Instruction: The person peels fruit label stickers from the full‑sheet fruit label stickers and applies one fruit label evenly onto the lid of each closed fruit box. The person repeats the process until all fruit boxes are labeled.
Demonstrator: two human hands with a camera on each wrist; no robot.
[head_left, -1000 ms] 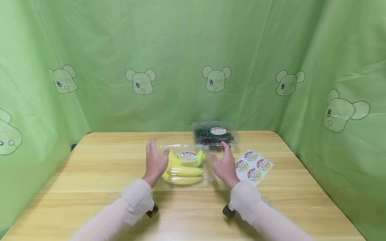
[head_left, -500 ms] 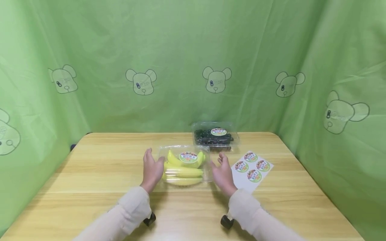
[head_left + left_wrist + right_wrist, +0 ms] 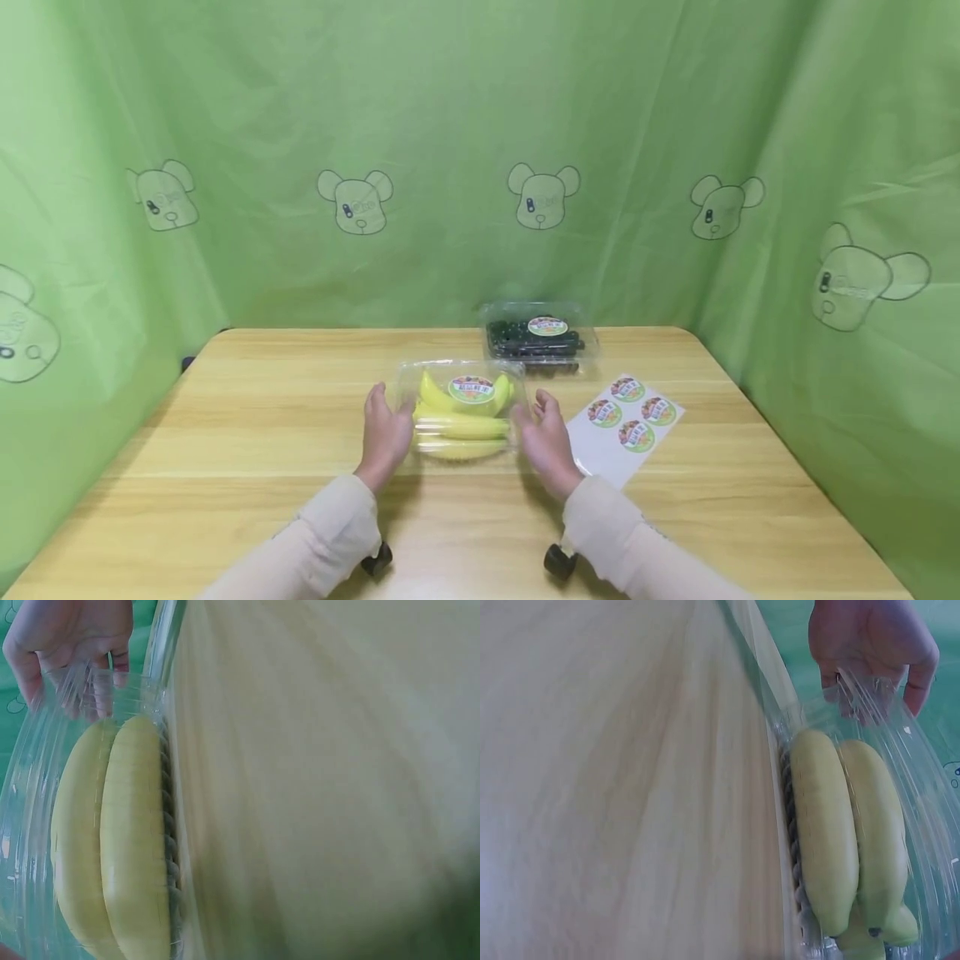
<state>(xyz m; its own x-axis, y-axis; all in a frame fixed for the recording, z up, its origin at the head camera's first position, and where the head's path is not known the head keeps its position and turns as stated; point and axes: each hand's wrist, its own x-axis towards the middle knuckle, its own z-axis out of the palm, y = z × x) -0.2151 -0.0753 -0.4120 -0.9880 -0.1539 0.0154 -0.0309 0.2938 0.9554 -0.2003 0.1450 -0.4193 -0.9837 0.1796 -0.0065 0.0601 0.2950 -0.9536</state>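
A clear plastic clamshell box (image 3: 457,364) of yellow bananas (image 3: 461,429) sits on the table, a round fruit label (image 3: 472,389) on its lid. At its left end my left hand (image 3: 386,437) holds the side, thumb over the edge. My right hand (image 3: 549,446) grips the opposite end the same way. In the left wrist view, the right hand (image 3: 71,637) has its thumb and fingers spread round the box's end, with fingertips showing through the plastic. The right wrist view shows the left hand (image 3: 874,645) with its fingers at the other end.
Behind, a second clear box (image 3: 540,310) holds dark fruit under a similar label. To the right lies a white sticker sheet (image 3: 600,450) with several round labels. Green curtains (image 3: 450,100) enclose the wooden table (image 3: 262,417) at the back and sides.
Both hands have drawn back along the box's sides towards the person and closed in on its ends. The box stays nearly in place. More of the sticker sheet shows.
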